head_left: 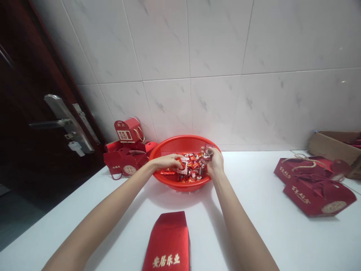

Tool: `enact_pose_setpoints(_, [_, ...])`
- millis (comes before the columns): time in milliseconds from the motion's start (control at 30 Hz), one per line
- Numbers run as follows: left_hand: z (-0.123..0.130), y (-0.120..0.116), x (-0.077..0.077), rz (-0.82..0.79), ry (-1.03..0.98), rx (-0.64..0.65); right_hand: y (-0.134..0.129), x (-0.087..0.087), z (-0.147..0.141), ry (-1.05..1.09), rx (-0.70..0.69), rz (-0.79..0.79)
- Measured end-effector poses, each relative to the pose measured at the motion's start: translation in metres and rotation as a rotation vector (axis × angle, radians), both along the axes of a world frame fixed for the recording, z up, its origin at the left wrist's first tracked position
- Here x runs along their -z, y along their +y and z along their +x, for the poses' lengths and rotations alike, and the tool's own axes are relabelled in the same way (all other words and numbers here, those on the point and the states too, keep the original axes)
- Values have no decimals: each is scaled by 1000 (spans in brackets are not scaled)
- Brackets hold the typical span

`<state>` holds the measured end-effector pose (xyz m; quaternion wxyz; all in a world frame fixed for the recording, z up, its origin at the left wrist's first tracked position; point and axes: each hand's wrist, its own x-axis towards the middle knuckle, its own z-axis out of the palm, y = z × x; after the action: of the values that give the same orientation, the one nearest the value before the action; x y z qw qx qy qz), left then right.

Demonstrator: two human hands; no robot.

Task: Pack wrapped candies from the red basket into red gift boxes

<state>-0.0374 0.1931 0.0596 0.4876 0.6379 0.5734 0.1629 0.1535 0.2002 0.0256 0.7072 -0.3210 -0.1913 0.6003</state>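
A red plastic basket [184,185] holds many small wrapped candies [194,173] in red and brown wrappers. Over the basket's left half is my left hand [170,162], its fingers closed on a red-wrapped candy [180,162] beside a white packet marked CANDY [184,167]. My right hand [215,160], at the basket's right rim, pinches a dark red and clear wrapped candy [208,151]. Nearer the camera, between my forearms, a red box with gold characters [169,241] lies on the white table [118,222].
Several red gift boxes [126,158] are piled left of the basket, near a dark door [25,75]. Two dark red boxes with cord handles [316,192] stand on the right, before a cardboard box [332,148]. A tiled wall [217,105] rises behind.
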Motion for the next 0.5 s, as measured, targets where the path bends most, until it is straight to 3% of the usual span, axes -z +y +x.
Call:
enact_pose_setpoints(200, [-1, -5, -4, -42, -141, 17, -2, -3, 0, 5, -14, -1])
enact_pose_setpoints(500, [-9, 2, 2, 38, -16, 117, -5, -6, 0, 17, -23, -2])
